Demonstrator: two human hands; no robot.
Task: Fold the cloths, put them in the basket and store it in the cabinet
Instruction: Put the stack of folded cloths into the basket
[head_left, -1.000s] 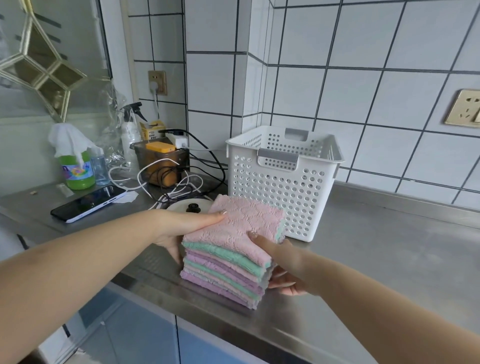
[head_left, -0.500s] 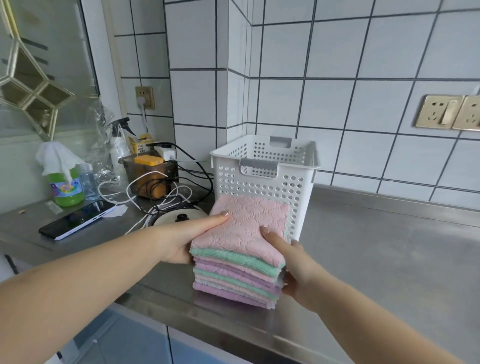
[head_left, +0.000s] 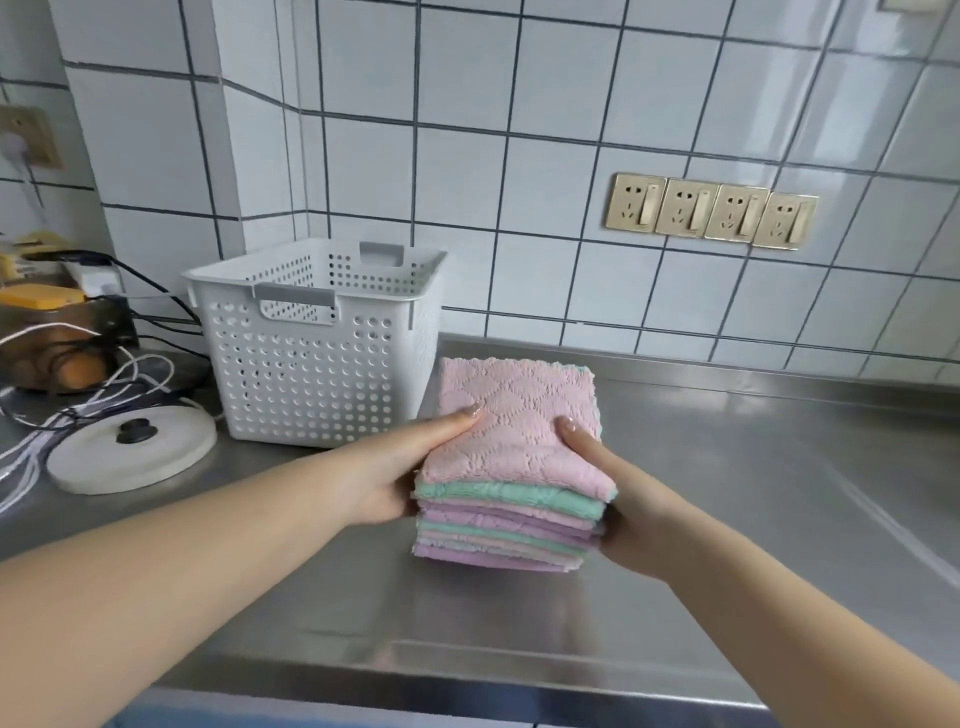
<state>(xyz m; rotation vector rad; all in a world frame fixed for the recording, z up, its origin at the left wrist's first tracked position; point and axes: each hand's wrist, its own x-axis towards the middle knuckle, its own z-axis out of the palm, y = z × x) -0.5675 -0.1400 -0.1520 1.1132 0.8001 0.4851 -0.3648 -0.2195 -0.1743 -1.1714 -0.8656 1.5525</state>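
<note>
Steel counter (head_left: 727, 519) across the lower frame. Resting on it: white basket (head_left: 311, 364) left of centre, cloth stack (head_left: 511, 483) at centre just right of it, round white lid (head_left: 132, 449) far left, cables (head_left: 62, 405) beside that.

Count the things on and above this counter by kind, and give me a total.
Stack of folded cloths, gripped from both sides by the left hand and right hand: 1
White basket: 1
Round white lid: 1
Wall sockets: 4
Total: 7
</note>
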